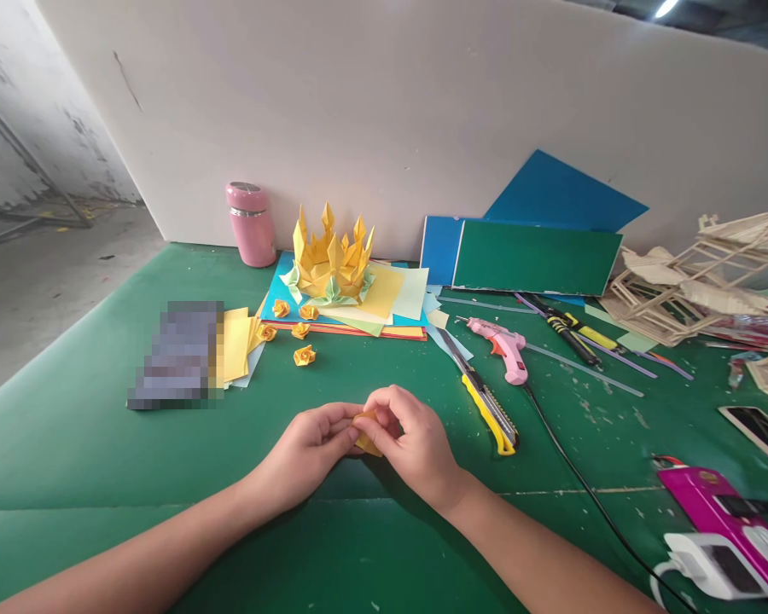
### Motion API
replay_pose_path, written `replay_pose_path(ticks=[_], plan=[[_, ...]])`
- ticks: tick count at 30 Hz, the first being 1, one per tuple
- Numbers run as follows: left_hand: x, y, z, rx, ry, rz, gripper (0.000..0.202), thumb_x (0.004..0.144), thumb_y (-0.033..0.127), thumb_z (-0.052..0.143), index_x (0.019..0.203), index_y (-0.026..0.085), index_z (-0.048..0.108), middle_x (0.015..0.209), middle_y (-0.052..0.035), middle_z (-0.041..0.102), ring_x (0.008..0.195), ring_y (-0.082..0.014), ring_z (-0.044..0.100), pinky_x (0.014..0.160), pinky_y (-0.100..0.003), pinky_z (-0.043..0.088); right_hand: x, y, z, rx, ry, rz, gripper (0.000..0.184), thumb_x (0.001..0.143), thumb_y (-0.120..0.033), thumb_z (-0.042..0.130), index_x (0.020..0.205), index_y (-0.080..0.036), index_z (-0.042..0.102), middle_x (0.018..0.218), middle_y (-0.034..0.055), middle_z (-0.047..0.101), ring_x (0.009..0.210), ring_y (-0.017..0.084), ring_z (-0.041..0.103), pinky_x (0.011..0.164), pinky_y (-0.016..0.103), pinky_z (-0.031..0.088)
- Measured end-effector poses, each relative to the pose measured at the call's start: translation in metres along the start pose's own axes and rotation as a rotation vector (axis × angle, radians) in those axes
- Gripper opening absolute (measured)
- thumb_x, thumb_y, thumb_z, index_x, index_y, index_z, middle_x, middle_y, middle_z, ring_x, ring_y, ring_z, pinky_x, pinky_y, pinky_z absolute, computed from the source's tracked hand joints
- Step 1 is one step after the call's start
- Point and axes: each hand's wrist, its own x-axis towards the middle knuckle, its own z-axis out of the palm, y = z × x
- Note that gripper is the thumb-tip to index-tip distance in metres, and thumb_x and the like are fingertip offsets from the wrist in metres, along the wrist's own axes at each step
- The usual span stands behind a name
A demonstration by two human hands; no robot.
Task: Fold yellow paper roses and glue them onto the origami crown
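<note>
Fingers closed on a small piece of yellow folded paper (369, 443), we hold it between our left hand (313, 442) and right hand (419, 437), thumbs pressed to it, just above a green tabletop (282, 558). Our fingers hide much of its shape. Beyond our hands we see five yellow paper roses (305, 356) near a gold paper crown (334, 266) on stacked sheets. To the right lie a yellow-handled cutter (488, 414) and a pink glue gun (500, 345); a pink flask (253, 230) stands behind.
</note>
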Motion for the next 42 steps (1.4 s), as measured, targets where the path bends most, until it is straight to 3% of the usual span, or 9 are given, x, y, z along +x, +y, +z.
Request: replay_pose_path(ticks=[6, 10, 17, 24, 28, 32, 36, 39, 42], plan=[[0.002, 0.0, 0.001, -0.086, 0.114, -0.039, 0.044, 0.067, 0.049, 0.072, 0.094, 0.014, 0.068, 0.089, -0.0075, 0.075, 0.085, -0.0227, 0.069, 0.085, -0.035, 0.053, 0.003, 0.005, 0.0, 0.353, 0.058, 0.198, 0.012, 0.083, -0.033, 0.057, 0.084, -0.022, 0.051, 0.064, -0.0054, 0.04, 0.056, 0.01, 0.043, 0.053, 0.022, 0.041], [0.002, 0.0, 0.001, -0.146, 0.187, -0.035, 0.045, 0.064, 0.048, 0.075, 0.093, 0.014, 0.067, 0.097, -0.0075, 0.073, 0.09, -0.0236, 0.068, 0.087, -0.035, 0.052, 0.005, 0.007, 0.001, 0.541, 0.063, 0.311, 0.027, 0.077, -0.035, 0.062, 0.097, -0.023, 0.048, 0.075, -0.0034, 0.046, 0.063, 0.011, 0.046, 0.059, 0.023, 0.045], [0.0, 0.0, 0.003, -0.149, 0.089, -0.014, 0.05, 0.066, 0.048, 0.074, 0.102, 0.015, 0.062, 0.089, -0.0067, 0.075, 0.089, -0.0231, 0.069, 0.088, -0.036, 0.051, 0.004, 0.002, 0.001, 0.535, 0.001, 0.353, 0.027, 0.074, -0.029, 0.061, 0.097, -0.023, 0.048, 0.085, -0.0004, 0.05, 0.073, 0.013, 0.051, 0.069, 0.027, 0.046], [0.0, 0.003, 0.0, -0.184, 0.021, -0.03, 0.046, 0.069, 0.041, 0.074, 0.105, 0.014, 0.06, 0.081, -0.0074, 0.076, 0.084, -0.0229, 0.071, 0.084, -0.036, 0.051, 0.007, 0.005, -0.006, 0.711, -0.104, 0.412, 0.032, 0.072, -0.037, 0.066, 0.092, -0.024, 0.044, 0.079, -0.0029, 0.046, 0.066, 0.011, 0.048, 0.061, 0.024, 0.045], [0.0, 0.003, -0.001, -0.19, 0.061, -0.09, 0.045, 0.066, 0.038, 0.078, 0.101, 0.014, 0.062, 0.071, -0.0044, 0.075, 0.073, -0.0207, 0.071, 0.077, -0.034, 0.052, 0.007, 0.007, -0.006, 0.751, -0.176, 0.397, 0.032, 0.073, -0.039, 0.067, 0.093, -0.025, 0.046, 0.074, -0.0049, 0.041, 0.063, 0.01, 0.046, 0.059, 0.023, 0.043], [0.001, 0.002, -0.001, -0.236, 0.127, -0.105, 0.037, 0.066, 0.038, 0.078, 0.093, 0.014, 0.067, 0.078, -0.005, 0.075, 0.075, -0.0182, 0.069, 0.076, -0.029, 0.052, 0.005, 0.008, -0.002, 0.671, -0.085, 0.317, 0.029, 0.077, -0.035, 0.063, 0.097, -0.026, 0.044, 0.077, -0.0037, 0.044, 0.065, 0.011, 0.048, 0.061, 0.024, 0.045], [0.001, 0.003, -0.002, -0.288, 0.208, -0.12, 0.028, 0.065, 0.035, 0.079, 0.079, 0.014, 0.067, 0.079, -0.0021, 0.073, 0.073, -0.0131, 0.067, 0.075, -0.024, 0.052, 0.004, 0.006, -0.005, 0.221, 0.144, -0.01, 0.013, 0.081, -0.02, 0.061, 0.088, -0.025, 0.052, 0.083, 0.0, 0.051, 0.077, 0.015, 0.051, 0.07, 0.029, 0.045], [0.001, 0.005, -0.001, -0.333, 0.232, -0.115, 0.029, 0.063, 0.036, 0.081, 0.074, 0.015, 0.064, 0.072, 0.0005, 0.07, 0.069, -0.0122, 0.066, 0.077, -0.026, 0.053, 0.003, 0.004, -0.009, -0.038, 0.092, -0.272, 0.011, 0.084, -0.014, 0.059, 0.081, -0.024, 0.061, 0.077, 0.0012, 0.055, 0.076, 0.016, 0.051, 0.071, 0.03, 0.045], [0.001, 0.007, 0.001, -0.354, 0.23, -0.105, 0.032, 0.061, 0.037, 0.081, 0.072, 0.015, 0.061, 0.068, 0.0016, 0.069, 0.07, -0.0127, 0.066, 0.08, -0.028, 0.053, 0.004, 0.004, -0.011, -0.128, 0.057, -0.364, 0.011, 0.086, -0.013, 0.059, 0.086, -0.023, 0.065, 0.077, 0.0032, 0.061, 0.075, 0.017, 0.052, 0.068, 0.03, 0.046]])
